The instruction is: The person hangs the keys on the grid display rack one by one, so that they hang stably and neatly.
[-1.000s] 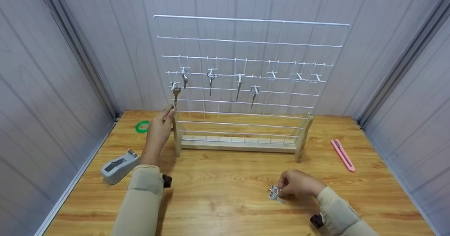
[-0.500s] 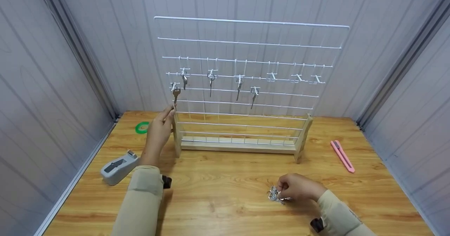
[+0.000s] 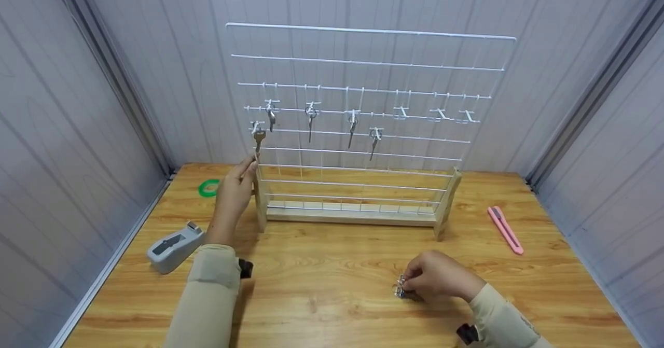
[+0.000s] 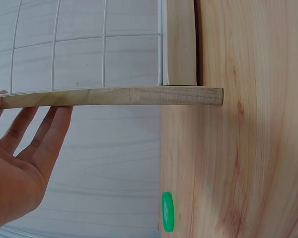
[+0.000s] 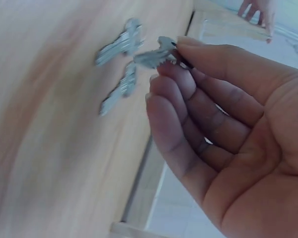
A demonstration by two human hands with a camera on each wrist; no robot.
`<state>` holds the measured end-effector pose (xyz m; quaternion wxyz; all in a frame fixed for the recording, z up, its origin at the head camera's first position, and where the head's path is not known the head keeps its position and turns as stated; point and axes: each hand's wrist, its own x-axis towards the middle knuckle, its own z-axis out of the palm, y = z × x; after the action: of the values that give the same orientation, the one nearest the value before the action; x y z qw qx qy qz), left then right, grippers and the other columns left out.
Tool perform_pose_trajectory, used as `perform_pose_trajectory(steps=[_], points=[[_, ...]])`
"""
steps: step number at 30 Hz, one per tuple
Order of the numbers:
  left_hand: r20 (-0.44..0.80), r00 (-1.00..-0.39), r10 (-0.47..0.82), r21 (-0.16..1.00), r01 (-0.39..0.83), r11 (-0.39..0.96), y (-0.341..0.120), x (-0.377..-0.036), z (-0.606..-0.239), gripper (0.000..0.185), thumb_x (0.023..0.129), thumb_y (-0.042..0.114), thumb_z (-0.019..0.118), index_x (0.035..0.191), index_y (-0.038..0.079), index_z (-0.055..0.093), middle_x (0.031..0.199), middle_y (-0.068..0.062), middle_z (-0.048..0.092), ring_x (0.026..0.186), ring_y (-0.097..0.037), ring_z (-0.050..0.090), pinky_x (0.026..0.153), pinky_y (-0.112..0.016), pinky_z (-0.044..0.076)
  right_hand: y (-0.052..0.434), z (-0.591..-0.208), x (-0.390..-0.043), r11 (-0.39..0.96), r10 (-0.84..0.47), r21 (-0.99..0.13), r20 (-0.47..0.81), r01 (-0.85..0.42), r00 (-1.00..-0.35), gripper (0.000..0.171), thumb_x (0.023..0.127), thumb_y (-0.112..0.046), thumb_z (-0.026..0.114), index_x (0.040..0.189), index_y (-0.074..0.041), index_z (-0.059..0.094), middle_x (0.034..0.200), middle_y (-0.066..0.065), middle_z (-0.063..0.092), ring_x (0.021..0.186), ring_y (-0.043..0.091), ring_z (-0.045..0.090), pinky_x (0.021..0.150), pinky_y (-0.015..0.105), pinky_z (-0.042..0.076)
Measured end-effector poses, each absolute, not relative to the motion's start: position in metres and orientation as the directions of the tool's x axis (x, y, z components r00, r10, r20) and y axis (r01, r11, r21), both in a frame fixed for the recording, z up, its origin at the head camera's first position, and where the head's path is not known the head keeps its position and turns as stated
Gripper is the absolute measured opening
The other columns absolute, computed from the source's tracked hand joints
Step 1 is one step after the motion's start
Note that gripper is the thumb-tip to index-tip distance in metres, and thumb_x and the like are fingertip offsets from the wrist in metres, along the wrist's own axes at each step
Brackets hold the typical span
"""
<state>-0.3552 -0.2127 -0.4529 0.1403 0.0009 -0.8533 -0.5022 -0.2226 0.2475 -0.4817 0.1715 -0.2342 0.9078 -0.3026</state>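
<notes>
My left hand (image 3: 236, 190) grips the wooden left upright (image 4: 154, 96) of a white wire rack (image 3: 373, 29), thumb on one face and fingers on the other. Just above the fingertips hangs a brass-toned key (image 3: 259, 139) on a hook. More keys hang from hooks along the rack, among them a key (image 3: 354, 125) near the middle. Low over the table, my right hand (image 3: 441, 275) pinches a silver key (image 5: 156, 57) between thumb and fingers. Loose silver keys (image 5: 120, 91) lie on the wood close to those fingertips; some are partly hidden in the head view.
A grey tape dispenser (image 3: 175, 248) stands beside the left forearm. Behind it lies a green tape roll (image 3: 208, 188). A pink utility knife (image 3: 505, 230) rests at the right of the wooden table (image 3: 321, 306). Three hooks at the rack's right carry no keys.
My right hand has worked among the small pile of keys and now holds one, shifting slightly left. The left hand has stayed on the upright.
</notes>
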Motion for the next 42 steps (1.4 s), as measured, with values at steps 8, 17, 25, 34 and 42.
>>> perform_pose_trajectory(steps=[8, 17, 25, 34, 42], points=[[0.258, -0.955, -0.144, 0.847, 0.152, 0.509, -0.212, -0.355, -0.454, 0.05, 0.114, 0.045, 0.049, 0.158, 0.022, 0.055, 0.159, -0.016, 0.057, 0.136, -0.045, 0.064, 0.1, -0.057, 0.064, 0.238, -0.464, -0.219, 0.661, -0.547, -0.665, -0.111, -0.348, -0.83, 0.016, 0.102, -0.031, 0.075, 0.096, -0.022, 0.087, 0.096, -0.005, 0.083, 0.071, 0.0, 0.064, 0.061, 0.017, 0.051], [0.257, -0.955, -0.149, 0.847, 0.148, 0.511, -0.212, -0.356, -0.453, 0.05, 0.114, 0.045, 0.049, 0.157, 0.022, 0.056, 0.158, -0.017, 0.057, 0.135, -0.046, 0.064, 0.1, -0.058, 0.064, 0.233, -0.449, -0.218, 0.544, -0.495, -0.77, 0.026, -0.333, -0.868, 0.024, 0.106, -0.038, 0.069, 0.114, -0.021, 0.084, 0.106, -0.002, 0.084, 0.096, 0.009, 0.079, 0.084, 0.019, 0.064], [0.242, -0.961, -0.138, 0.862, 0.147, 0.485, -0.213, -0.356, -0.454, 0.05, 0.113, 0.047, 0.048, 0.157, 0.025, 0.055, 0.16, -0.016, 0.057, 0.139, -0.046, 0.061, 0.1, -0.058, 0.064, 0.223, -0.433, -0.222, 0.361, -0.413, -0.855, 0.211, -0.372, -0.886, 0.021, 0.107, -0.028, 0.067, 0.116, -0.016, 0.082, 0.109, 0.005, 0.083, 0.098, 0.008, 0.078, 0.089, 0.028, 0.067], [0.225, -0.964, -0.138, 0.856, 0.128, 0.501, -0.214, -0.355, -0.455, 0.049, 0.114, 0.045, 0.047, 0.159, 0.025, 0.054, 0.161, -0.016, 0.056, 0.142, -0.047, 0.059, 0.102, -0.058, 0.063, 0.202, -0.407, -0.233, 0.219, -0.203, -0.902, 0.33, -0.371, -0.922, 0.02, 0.106, -0.012, 0.067, 0.117, 0.001, 0.078, 0.107, 0.016, 0.081, 0.093, 0.012, 0.078, 0.084, 0.027, 0.068], [0.218, -0.965, -0.148, 0.862, 0.12, 0.492, -0.214, -0.355, -0.454, 0.05, 0.114, 0.044, 0.048, 0.159, 0.023, 0.053, 0.161, -0.017, 0.054, 0.144, -0.046, 0.056, 0.104, -0.059, 0.062, 0.191, -0.383, -0.242, 0.154, -0.079, -0.908, 0.382, -0.39, -0.921, 0.019, 0.106, -0.006, 0.066, 0.118, 0.003, 0.077, 0.102, 0.008, 0.082, 0.088, 0.014, 0.077, 0.079, 0.026, 0.067]])
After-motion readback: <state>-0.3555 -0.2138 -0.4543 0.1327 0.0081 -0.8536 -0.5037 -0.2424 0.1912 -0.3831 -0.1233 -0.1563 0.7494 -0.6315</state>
